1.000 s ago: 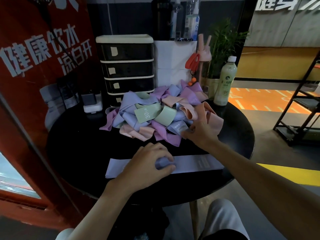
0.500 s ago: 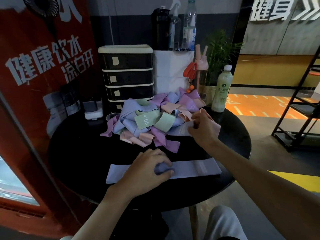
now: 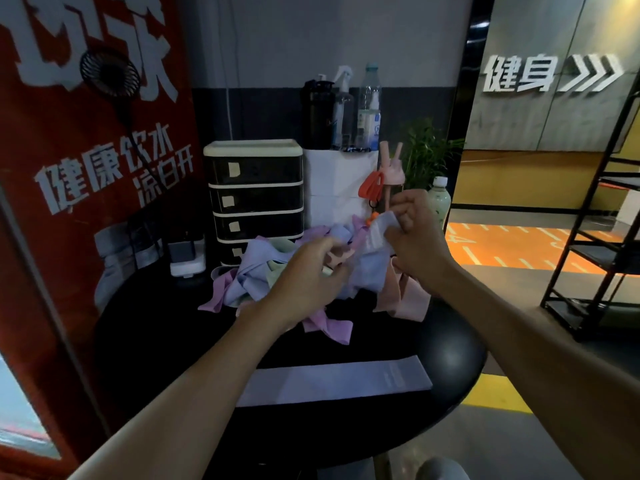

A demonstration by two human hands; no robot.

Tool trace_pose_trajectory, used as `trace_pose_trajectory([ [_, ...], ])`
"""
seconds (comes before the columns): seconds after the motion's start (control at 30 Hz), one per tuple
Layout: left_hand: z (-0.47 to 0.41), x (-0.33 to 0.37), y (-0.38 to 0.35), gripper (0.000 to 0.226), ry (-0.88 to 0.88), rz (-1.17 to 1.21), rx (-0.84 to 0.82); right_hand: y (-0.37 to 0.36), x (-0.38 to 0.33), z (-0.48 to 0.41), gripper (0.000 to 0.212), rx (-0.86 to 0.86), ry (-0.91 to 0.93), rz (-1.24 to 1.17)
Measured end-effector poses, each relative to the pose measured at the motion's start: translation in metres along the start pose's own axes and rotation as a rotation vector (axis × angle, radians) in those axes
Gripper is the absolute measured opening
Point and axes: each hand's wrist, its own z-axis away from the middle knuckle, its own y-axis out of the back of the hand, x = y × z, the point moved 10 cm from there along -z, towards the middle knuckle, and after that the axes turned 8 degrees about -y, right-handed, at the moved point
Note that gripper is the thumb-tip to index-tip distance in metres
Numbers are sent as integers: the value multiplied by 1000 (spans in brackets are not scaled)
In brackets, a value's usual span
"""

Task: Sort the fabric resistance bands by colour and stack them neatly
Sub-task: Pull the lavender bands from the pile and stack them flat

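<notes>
Your R hand [image 3: 414, 237] pinches the top end of a pale blue band [image 3: 370, 268], fingers curled. L hand [image 3: 311, 271] grips its lower part, above the mixed pile [image 3: 249, 271]. One lavender band [image 3: 332, 379] lies flat near the front edge of the black table [image 3: 156, 341].

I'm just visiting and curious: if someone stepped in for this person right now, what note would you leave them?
Right hand pinches the held band, pale lilac, above the pile.
Left hand is at its lower part; grip unclear.
Done: one flat band, similar pale colour, lies at the table's near edge.
Left: the pile, mixed purple, pink, green and blue, is unsorted.
</notes>
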Motion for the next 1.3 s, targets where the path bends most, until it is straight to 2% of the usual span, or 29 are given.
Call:
trace_pose_trajectory([
  [0.13,-34,-2,-7,35,59,112,-11,0,-20,6,45,-72,35,-23],
  [0.33,-37,1,-21,18,25,258,-32,7,-31,14,51,-118,61,-27],
  [0.53,-42,13,-20,17,-9,384,-15,10,-37,16,57,-124,68,-104],
  [0.57,-42,14,-20,17,-7,357,-22,10,-37,18,57,-118,71,-96],
  [0.67,-40,7,-14,47,9,330,11,15,-35,20,58,-62,75,-93],
  [0.77,-38,0,-13,24,44,385,-6,25,-29,17,54,-4,49,-114],
  [0.8,-36,0,-15,23,54,383,-28,27,-27,16,51,9,40,-103],
  [0.93,-29,2,-27,49,41,314,-164,32,-31,16,33,67,56,4],
  [1.03,-23,1,-28,69,23,291,-171,41,-37,14,26,123,72,-3],
  [1.13,-19,-6,-23,69,54,338,-130,47,-34,16,25,162,81,15],
  [1.3,-14,-4,-15,46,67,326,-133,57,-17,15,25,241,47,15],
])
